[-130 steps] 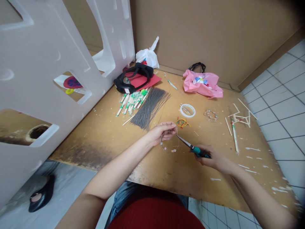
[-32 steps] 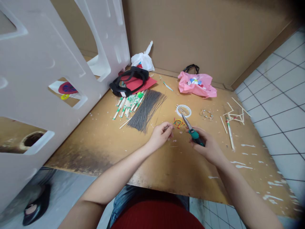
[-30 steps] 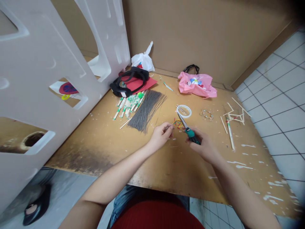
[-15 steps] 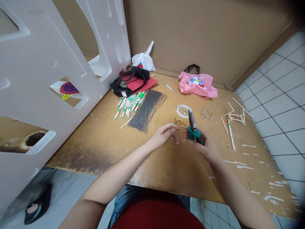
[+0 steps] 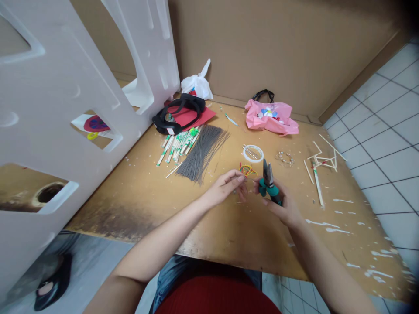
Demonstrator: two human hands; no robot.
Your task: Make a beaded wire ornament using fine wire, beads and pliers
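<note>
My right hand (image 5: 283,203) is wrapped round a pair of pliers (image 5: 268,176) with teal and black handles, their jaws pointing up and slightly apart. To its left, my left hand (image 5: 225,187) has thumb and index finger pressed together, and whatever they pinch is too small to make out. Just beyond the fingertips lie coloured rubber bands (image 5: 248,170). A white ring (image 5: 262,153) with thin metal pieces across it rests behind them. Thin grey wires (image 5: 203,152) are heaped to the left of my left hand.
Wrapped sticks (image 5: 178,146), a black headset (image 5: 168,126) on red paper and a white bag (image 5: 198,86) are at the back left. Behind sits a pink bag (image 5: 288,120). A beaded loop (image 5: 284,158) and a stick frame (image 5: 325,162) lie right. A white plastic panel (image 5: 81,78) stands left.
The pliers have shifted slightly right and down, with their jaws now apart. My left thumb and index finger have come together, and my hands are slightly farther apart.
</note>
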